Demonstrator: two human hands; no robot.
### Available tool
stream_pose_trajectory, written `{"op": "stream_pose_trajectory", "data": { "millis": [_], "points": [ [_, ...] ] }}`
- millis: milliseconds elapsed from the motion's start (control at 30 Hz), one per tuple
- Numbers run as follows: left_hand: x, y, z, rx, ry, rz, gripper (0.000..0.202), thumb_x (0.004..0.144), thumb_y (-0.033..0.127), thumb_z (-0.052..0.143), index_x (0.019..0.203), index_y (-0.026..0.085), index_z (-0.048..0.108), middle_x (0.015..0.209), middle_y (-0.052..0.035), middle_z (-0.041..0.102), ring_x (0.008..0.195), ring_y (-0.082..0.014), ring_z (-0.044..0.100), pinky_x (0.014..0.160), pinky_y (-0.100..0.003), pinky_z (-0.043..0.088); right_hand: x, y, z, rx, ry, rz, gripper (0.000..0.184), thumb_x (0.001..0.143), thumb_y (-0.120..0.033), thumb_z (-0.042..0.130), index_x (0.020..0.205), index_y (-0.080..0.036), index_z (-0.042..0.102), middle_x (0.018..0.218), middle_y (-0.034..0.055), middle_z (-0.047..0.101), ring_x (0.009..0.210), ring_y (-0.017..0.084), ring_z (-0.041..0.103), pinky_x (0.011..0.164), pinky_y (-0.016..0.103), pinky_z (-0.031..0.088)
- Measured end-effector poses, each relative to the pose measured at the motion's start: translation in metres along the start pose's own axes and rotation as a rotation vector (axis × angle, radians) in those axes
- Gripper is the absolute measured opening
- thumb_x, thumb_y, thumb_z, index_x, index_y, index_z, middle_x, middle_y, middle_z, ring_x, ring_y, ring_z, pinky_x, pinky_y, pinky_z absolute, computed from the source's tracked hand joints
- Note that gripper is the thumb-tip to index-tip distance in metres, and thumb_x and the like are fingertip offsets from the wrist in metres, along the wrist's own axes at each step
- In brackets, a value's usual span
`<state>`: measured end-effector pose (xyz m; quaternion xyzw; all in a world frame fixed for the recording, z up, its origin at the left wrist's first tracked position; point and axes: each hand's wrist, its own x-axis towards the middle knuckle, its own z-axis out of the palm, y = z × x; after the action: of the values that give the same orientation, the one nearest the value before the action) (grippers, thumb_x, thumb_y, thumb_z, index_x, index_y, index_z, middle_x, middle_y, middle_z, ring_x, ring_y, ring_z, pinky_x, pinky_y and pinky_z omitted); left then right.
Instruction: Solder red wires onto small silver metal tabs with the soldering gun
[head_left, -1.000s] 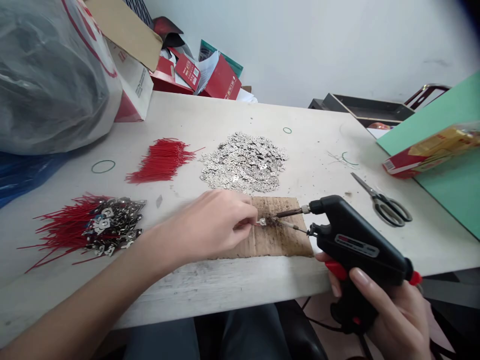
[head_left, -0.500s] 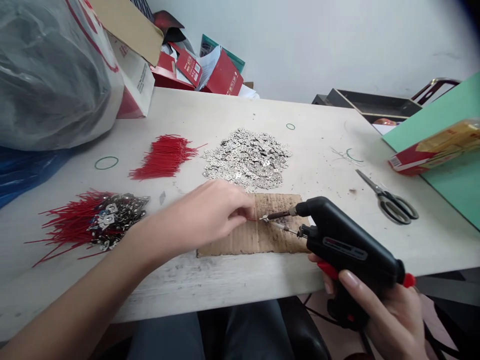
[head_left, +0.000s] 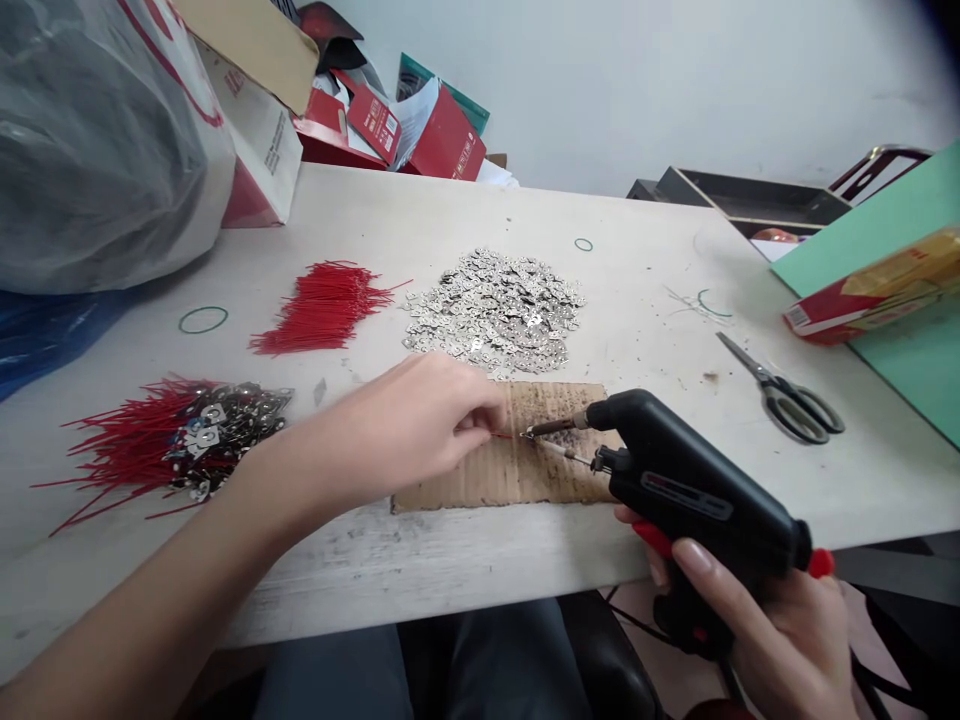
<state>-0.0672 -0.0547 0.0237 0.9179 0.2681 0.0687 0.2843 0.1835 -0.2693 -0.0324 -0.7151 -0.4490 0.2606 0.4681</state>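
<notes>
My left hand [head_left: 442, 415] is closed in a pinch on a short red wire [head_left: 504, 435] over the cardboard piece [head_left: 457, 487]. My right hand [head_left: 780, 630] grips a black soldering gun [head_left: 690, 480] with a red trigger. The gun's hot tip and its thin feed tube meet at the wire's end, on what looks like a small metal tab [head_left: 527, 434]. Beyond the cardboard lies a heap of small silvery metal tabs [head_left: 495, 305]. Red wires [head_left: 319, 308] are bunched left of it. A pile of wires with tabs attached [head_left: 187, 435] lies beside my left forearm.
Scissors [head_left: 784, 390] lie at the right, near a red and yellow package [head_left: 870, 285] by a green panel [head_left: 915, 370]. A grey plastic bag [head_left: 97, 150] and open cartons [head_left: 262, 140] stand at the left back. Green rubber bands [head_left: 202, 320] are on the table [head_left: 360, 570].
The view has shifted slightly. Both hands hold nearly the same pose, with the soldering gun's tip still at the wire's end.
</notes>
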Motion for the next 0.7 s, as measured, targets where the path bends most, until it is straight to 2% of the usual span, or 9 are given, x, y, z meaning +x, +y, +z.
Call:
{"op": "stream_pose_trajectory", "data": {
  "millis": [67, 300, 500, 633, 700],
  "points": [
    [0.0, 0.0, 0.0, 0.005, 0.002, 0.001, 0.02, 0.091, 0.008, 0.065, 0.091, 0.023, 0.079, 0.087, 0.0045, 0.076, 0.076, -0.0111, 0.065, 0.067, -0.027, 0.044, 0.0, -0.001, -0.001, -0.023, -0.009, -0.014, 0.019, 0.087, -0.045, 0.081, 0.088, -0.026, 0.085, 0.076, 0.0079, 0.078, 0.052, 0.023, 0.068, 0.043, 0.026, 0.056],
    [0.0, -0.001, 0.004, 0.021, 0.02, 0.016, 0.022, 0.091, 0.009, 0.062, 0.093, 0.022, 0.08, 0.084, 0.0014, 0.075, 0.071, -0.012, 0.064, 0.061, -0.027, 0.043, -0.003, 0.008, -0.003, -0.041, -0.005, 0.025, 0.029, 0.088, -0.047, 0.081, 0.102, -0.022, 0.086, 0.087, 0.0109, 0.08, 0.068, 0.03, 0.076, 0.053, 0.03, 0.064],
    [0.0, -0.001, 0.005, 0.017, 0.036, 0.036, 0.026, 0.091, 0.007, 0.061, 0.097, 0.023, 0.081, 0.09, 0.0014, 0.077, 0.079, -0.0137, 0.067, 0.069, -0.029, 0.048, -0.002, -0.002, -0.001, -0.05, 0.012, 0.048, 0.031, 0.084, -0.052, 0.083, 0.098, -0.024, 0.087, 0.08, 0.0093, 0.079, 0.056, 0.026, 0.071, 0.046, 0.028, 0.06],
    [0.0, -0.001, 0.006, 0.014, 0.032, 0.02, 0.026, 0.092, 0.008, 0.062, 0.101, 0.023, 0.082, 0.091, 0.0017, 0.077, 0.08, -0.0139, 0.068, 0.071, -0.031, 0.049, -0.007, -0.008, 0.006, 0.005, 0.067, 0.115, 0.036, 0.085, -0.05, 0.083, 0.107, -0.021, 0.086, 0.096, 0.0123, 0.081, 0.069, 0.029, 0.076, 0.054, 0.031, 0.064],
    [0.0, -0.002, 0.007, 0.015, 0.03, 0.019, 0.026, 0.092, 0.009, 0.063, 0.102, 0.024, 0.082, 0.09, 0.0018, 0.077, 0.078, -0.014, 0.067, 0.07, -0.031, 0.049, -0.009, -0.005, 0.008, 0.019, 0.064, 0.094, 0.034, 0.087, -0.049, 0.082, 0.108, -0.022, 0.085, 0.098, 0.012, 0.081, 0.073, 0.031, 0.078, 0.053, 0.031, 0.064]
  ]
}}
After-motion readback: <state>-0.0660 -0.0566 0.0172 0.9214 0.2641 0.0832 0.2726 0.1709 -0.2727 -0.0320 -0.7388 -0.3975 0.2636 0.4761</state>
